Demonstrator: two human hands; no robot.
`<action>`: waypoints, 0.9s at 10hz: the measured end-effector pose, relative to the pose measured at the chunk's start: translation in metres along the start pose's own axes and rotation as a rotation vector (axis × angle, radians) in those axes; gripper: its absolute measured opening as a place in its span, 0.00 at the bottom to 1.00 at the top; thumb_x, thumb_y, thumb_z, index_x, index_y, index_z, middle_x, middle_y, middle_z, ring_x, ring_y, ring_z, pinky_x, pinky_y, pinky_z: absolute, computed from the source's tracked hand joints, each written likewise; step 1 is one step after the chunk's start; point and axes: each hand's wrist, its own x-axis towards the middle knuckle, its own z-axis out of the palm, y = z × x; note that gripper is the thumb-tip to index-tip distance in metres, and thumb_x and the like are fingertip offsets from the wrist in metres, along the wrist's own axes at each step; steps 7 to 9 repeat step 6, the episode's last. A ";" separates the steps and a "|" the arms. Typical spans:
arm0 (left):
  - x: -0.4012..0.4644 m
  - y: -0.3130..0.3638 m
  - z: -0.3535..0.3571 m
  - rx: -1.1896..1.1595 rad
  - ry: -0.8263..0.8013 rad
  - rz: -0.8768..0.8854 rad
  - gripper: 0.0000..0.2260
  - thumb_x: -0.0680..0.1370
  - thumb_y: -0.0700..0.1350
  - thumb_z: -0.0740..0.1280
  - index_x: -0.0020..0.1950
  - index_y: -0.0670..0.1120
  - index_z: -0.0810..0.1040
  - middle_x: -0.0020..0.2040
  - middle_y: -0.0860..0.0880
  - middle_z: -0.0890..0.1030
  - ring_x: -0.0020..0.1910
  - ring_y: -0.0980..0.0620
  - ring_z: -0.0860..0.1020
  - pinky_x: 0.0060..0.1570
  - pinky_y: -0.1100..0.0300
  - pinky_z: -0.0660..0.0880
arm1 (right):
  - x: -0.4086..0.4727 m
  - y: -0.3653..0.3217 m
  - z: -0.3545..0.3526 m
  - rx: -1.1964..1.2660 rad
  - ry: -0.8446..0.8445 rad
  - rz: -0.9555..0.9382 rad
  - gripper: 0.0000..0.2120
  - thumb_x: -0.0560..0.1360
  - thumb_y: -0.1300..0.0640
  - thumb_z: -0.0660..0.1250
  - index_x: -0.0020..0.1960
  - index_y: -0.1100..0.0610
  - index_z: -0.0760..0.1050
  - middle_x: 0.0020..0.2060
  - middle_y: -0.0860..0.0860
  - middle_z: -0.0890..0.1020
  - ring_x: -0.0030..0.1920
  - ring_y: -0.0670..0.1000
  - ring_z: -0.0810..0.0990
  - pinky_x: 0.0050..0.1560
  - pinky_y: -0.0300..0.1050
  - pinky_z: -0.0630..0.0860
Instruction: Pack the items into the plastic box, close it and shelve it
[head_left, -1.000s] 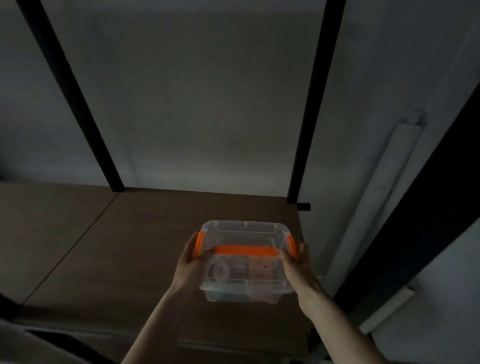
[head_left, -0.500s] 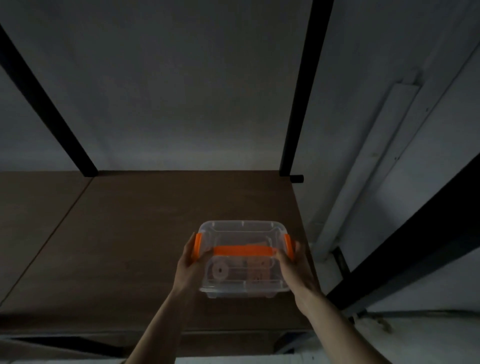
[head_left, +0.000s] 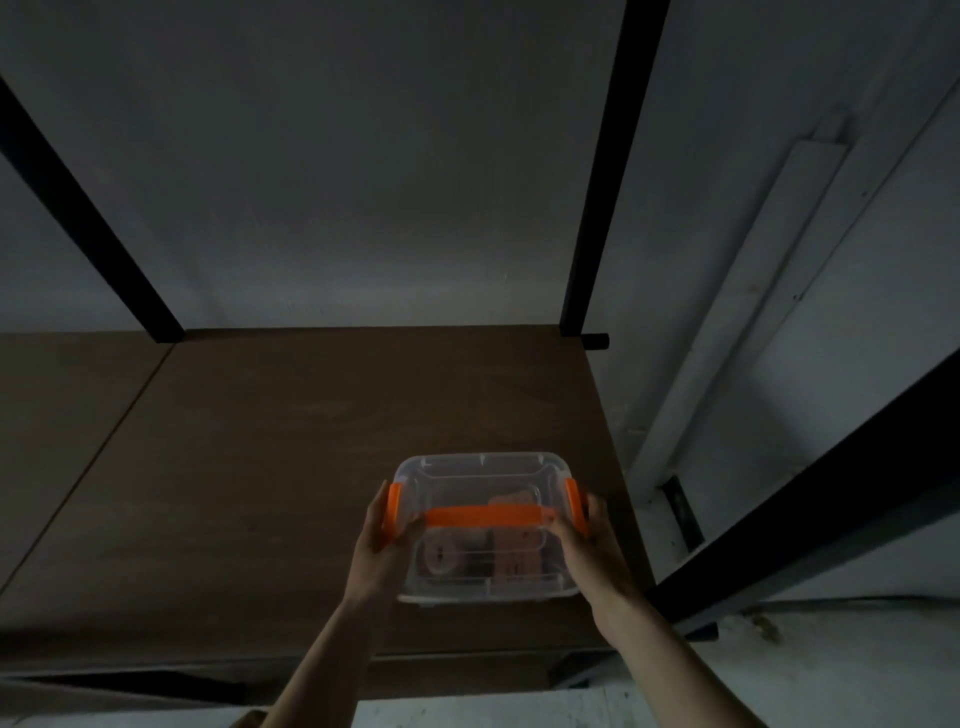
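Note:
A clear plastic box (head_left: 483, 478) with an orange carry handle and orange side clips has its lid on. Inside it I make out a roll of tape and some pinkish items, dim through the plastic. My left hand (head_left: 382, 551) grips its left side and my right hand (head_left: 587, 545) grips its right side. The box sits low over the front right part of a brown wooden shelf board (head_left: 311, 441); whether it touches the board I cannot tell.
Black metal uprights stand at the shelf's back left (head_left: 88, 218) and back right (head_left: 602, 171). A black diagonal beam (head_left: 810, 509) crosses at the right. Behind is a grey wall with a white conduit (head_left: 737, 306). The scene is dim.
The view has tilted and shifted, so more of the shelf board shows. Both hands still hold the box, which has moved slightly forward over the shelf.

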 end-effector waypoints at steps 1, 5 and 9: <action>0.002 -0.004 -0.003 0.006 -0.042 0.043 0.30 0.76 0.49 0.76 0.76 0.60 0.69 0.66 0.47 0.80 0.59 0.44 0.85 0.45 0.49 0.86 | -0.003 0.003 0.000 -0.028 0.003 -0.031 0.25 0.77 0.43 0.68 0.70 0.41 0.62 0.55 0.46 0.76 0.45 0.40 0.74 0.36 0.40 0.70; -0.020 0.005 -0.012 0.411 0.127 0.060 0.26 0.72 0.72 0.67 0.60 0.55 0.78 0.47 0.51 0.87 0.43 0.52 0.86 0.44 0.51 0.82 | -0.039 -0.012 0.002 -0.658 0.240 -0.300 0.34 0.80 0.40 0.59 0.80 0.53 0.55 0.74 0.54 0.68 0.71 0.54 0.71 0.66 0.49 0.71; -0.060 0.028 -0.012 0.529 0.145 0.104 0.16 0.79 0.65 0.65 0.56 0.55 0.74 0.47 0.53 0.82 0.43 0.53 0.82 0.46 0.52 0.79 | -0.050 -0.013 0.001 -0.742 0.250 -0.401 0.32 0.79 0.39 0.60 0.79 0.50 0.59 0.73 0.51 0.70 0.71 0.51 0.71 0.68 0.50 0.72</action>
